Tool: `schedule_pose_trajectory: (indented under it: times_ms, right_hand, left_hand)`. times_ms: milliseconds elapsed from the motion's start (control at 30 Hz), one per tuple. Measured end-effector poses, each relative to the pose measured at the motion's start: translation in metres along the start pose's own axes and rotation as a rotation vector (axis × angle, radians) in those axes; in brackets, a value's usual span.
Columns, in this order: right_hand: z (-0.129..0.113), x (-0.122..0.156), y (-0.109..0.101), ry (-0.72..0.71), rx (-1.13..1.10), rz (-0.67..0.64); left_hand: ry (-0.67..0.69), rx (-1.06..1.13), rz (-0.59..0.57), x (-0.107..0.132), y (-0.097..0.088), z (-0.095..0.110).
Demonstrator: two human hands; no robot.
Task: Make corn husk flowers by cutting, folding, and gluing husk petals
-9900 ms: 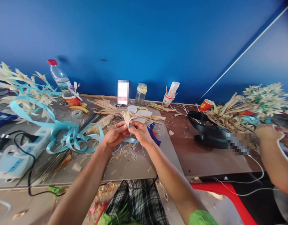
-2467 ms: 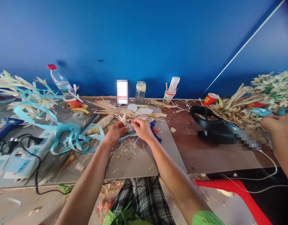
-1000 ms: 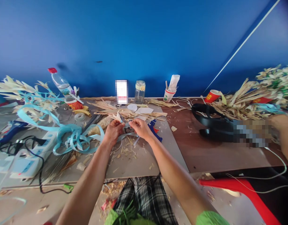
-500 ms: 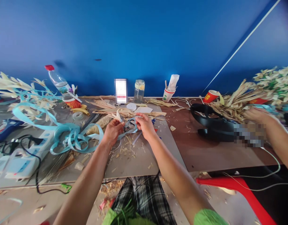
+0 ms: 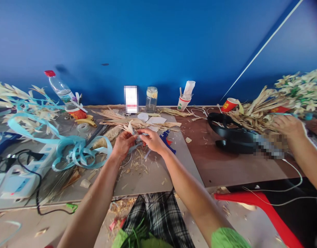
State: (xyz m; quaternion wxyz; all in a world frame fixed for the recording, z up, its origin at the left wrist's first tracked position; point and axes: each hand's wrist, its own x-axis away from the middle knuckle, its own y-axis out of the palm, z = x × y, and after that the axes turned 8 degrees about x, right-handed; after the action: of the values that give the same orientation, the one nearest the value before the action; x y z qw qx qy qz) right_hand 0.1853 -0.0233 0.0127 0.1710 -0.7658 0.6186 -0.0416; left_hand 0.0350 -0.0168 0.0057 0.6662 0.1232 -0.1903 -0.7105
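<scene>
My left hand point(image 5: 123, 144) is closed in a pinch around the base of a cream husk flower point(image 5: 128, 127), whose pointed petals stick up above the fingers. Right beside it, my right hand point(image 5: 152, 140) is closed on a light blue ribbon point(image 5: 134, 148) at the flower's stem; the fingertips partly hide that spot. More of the blue ribbon lies in a loose tangle point(image 5: 77, 151) left of my hands. Just right of my right hand rests a blue glue gun point(image 5: 165, 138). Dry husk strips point(image 5: 114, 115) and scraps lie behind and below the hands.
A power strip point(image 5: 26, 179) with black cords and another blue glue gun point(image 5: 3, 143) are at the left. Behind stand a phone point(image 5: 130, 99), a glass jar point(image 5: 151, 100) and cups. At right, a black headset point(image 5: 233, 134) lies near another person's hand point(image 5: 287, 125).
My right hand has moved left, up against my left hand, drawing in the ribbon loop. The glue gun beside it shows more fully. The view has shifted slightly.
</scene>
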Motion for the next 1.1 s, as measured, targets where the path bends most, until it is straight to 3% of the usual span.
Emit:
schedule_pose_trajectory:
  times_ms: [233, 433, 633, 967, 1100]
  right_hand:
    - [-0.002, -0.001, -0.007, -0.001, 0.202, -0.010]
    - [-0.004, -0.001, -0.011, 0.001, 0.375, 0.013]
    - [-0.001, -0.002, -0.014, 0.034, 0.316, 0.007]
    - [0.005, -0.006, -0.012, -0.004, 0.238, 0.054]
    - [0.010, -0.009, -0.012, 0.018, 0.138, 0.180]
  left_hand:
    - [0.014, -0.067, 0.016, 0.000, -0.001, 0.001]
    - [0.022, -0.185, -0.047, 0.002, 0.004, 0.002]
    - [0.015, -0.209, -0.129, 0.003, 0.008, 0.003]
    - [0.035, -0.248, -0.072, -0.003, 0.000, -0.002]
    - [0.053, -0.252, -0.051, -0.005, -0.004, -0.002]
